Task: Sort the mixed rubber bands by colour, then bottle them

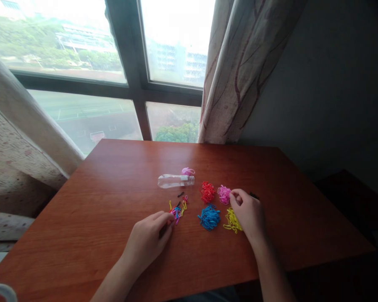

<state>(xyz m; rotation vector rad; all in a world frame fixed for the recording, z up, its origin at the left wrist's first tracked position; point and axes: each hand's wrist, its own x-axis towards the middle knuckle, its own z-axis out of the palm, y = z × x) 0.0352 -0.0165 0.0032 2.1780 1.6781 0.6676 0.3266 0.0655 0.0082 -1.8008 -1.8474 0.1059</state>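
Small pear-shaped safety pins lie in heaps sorted by colour: red (207,192), blue (209,217), pink (223,195) and yellow (232,221). A black heap (254,196) is mostly hidden behind my right hand (248,212). That hand's fingertips are pressed together at the right edge of the pink heap; what they pinch, if anything, I cannot make out. My left hand (148,237) rests by a small mixed-colour heap (176,212), thumb and forefinger closed at its edge, their contents unclear. One black pin (180,194) lies just above that heap.
A clear plastic bottle (171,181) lies on its side behind the heaps, with a pink looped piece (187,171) beside its neck. The brown wooden table (82,235) stands against a window with curtains (229,71). A white curved object (1,288) shows at bottom left.
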